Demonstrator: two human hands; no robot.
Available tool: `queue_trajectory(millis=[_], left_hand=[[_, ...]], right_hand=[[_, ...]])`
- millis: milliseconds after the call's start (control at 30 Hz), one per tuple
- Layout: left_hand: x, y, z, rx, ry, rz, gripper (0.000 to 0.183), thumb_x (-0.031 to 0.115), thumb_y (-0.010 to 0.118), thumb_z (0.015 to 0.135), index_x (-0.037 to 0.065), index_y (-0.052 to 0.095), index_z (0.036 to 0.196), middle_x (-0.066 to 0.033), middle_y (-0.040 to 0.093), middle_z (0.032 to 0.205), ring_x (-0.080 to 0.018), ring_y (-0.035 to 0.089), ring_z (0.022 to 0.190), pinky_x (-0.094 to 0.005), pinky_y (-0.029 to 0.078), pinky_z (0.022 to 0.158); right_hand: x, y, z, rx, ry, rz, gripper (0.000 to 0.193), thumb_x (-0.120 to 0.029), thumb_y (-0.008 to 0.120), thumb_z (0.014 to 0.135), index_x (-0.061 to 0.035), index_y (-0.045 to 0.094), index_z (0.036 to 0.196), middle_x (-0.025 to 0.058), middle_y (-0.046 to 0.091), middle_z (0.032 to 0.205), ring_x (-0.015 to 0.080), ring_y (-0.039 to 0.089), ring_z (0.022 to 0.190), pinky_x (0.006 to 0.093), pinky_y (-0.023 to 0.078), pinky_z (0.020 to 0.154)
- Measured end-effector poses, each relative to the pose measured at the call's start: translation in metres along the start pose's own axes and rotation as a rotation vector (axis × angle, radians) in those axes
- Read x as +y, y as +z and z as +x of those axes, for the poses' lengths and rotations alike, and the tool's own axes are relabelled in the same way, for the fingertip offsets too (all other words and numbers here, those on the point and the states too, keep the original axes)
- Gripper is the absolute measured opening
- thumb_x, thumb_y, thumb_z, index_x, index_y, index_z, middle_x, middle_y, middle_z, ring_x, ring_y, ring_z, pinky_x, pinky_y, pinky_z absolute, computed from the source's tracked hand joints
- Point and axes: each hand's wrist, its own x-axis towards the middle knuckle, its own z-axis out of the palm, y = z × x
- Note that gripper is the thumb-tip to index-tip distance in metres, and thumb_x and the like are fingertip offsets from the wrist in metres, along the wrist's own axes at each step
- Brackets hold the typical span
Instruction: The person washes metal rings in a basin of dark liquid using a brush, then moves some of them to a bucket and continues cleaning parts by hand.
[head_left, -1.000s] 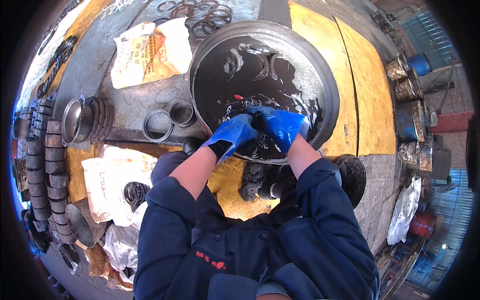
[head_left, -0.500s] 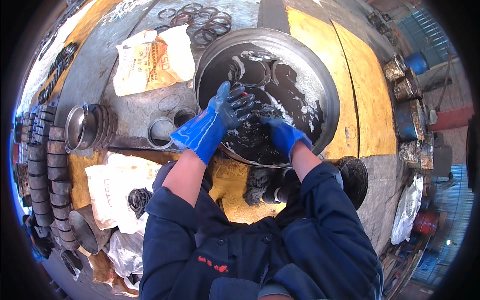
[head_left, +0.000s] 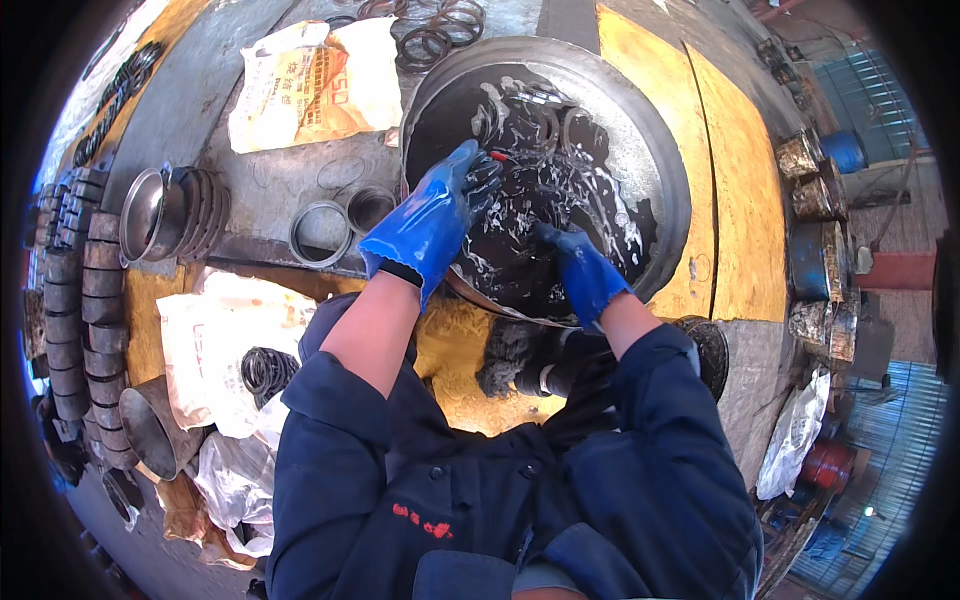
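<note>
In front of me stands a large round metal tub [head_left: 668, 170] with dark, foam-streaked liquid inside. My left hand [head_left: 455, 195], in a wet blue rubber glove, is over the tub's left side with its dark-smeared fingers bent. A small red piece [head_left: 499, 156] shows at its fingertips; what it belongs to cannot be made out. My right hand [head_left: 578, 265], gloved the same way, reaches into the tub's near right part, its fingertips hidden against the dark liquid. Several rings [head_left: 548, 128] lie partly in the liquid at the far side.
Left of the tub are two short metal rings [head_left: 320, 234] and a printed sack [head_left: 315, 85]. Black rings [head_left: 440, 35] lie beyond it. Farther left stand metal rims [head_left: 150, 215] and stacked cylinders [head_left: 104, 290]. Another sack [head_left: 225, 340] bears a black coil [head_left: 268, 373]. Cans [head_left: 815, 190] line the right.
My left fingers, spread before, are now closer together. My right hand looks less blurred and its glove shows more fully. The view has shifted slightly, and foam has spread in the tub.
</note>
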Motion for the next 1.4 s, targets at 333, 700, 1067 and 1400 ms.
queue_trajectory(millis=[333,700,1067,1400], left_hand=[[-0.009,-0.004,-0.014,-0.106,0.071,0.153,0.044,0.036,0.056,0.093,0.009,0.051,0.128,-0.0060,0.062,0.113,-0.0181,0.056,0.108,-0.0329,0.046,0.088],[-0.026,-0.015,0.010,-0.188,0.154,0.370,0.032,0.019,0.049,0.095,0.006,0.053,0.124,-0.0083,0.060,0.114,-0.0173,0.058,0.104,-0.0286,0.048,0.086],[-0.037,-0.051,0.031,-0.263,0.583,0.896,0.056,-0.019,0.037,0.079,0.002,0.049,0.129,-0.0190,0.053,0.126,-0.0286,0.054,0.114,-0.0324,0.043,0.100],[-0.031,-0.033,0.020,-0.221,0.596,0.999,0.058,-0.012,0.041,0.080,0.014,0.050,0.131,-0.0127,0.058,0.123,-0.0265,0.054,0.115,-0.0353,0.036,0.103]], right_hand=[[-0.006,-0.002,0.011,-0.032,0.022,-0.459,0.040,-0.029,0.046,0.095,-0.0061,0.054,0.128,0.0123,0.061,0.117,0.0219,0.059,0.100,0.0291,0.042,0.094],[-0.022,0.004,-0.017,0.068,-0.073,-1.022,0.038,-0.020,0.048,0.093,-0.0026,0.055,0.126,0.0111,0.061,0.121,0.0254,0.058,0.111,0.0330,0.043,0.095],[0.013,-0.007,0.005,-0.205,0.264,0.418,0.038,-0.024,0.044,0.096,-0.0042,0.055,0.126,0.0149,0.058,0.124,0.0228,0.057,0.112,0.0302,0.042,0.097],[0.036,0.000,0.031,-0.019,0.148,0.112,0.036,-0.021,0.063,0.088,-0.0030,0.060,0.119,0.0110,0.065,0.112,0.0199,0.063,0.096,0.0316,0.049,0.083]])
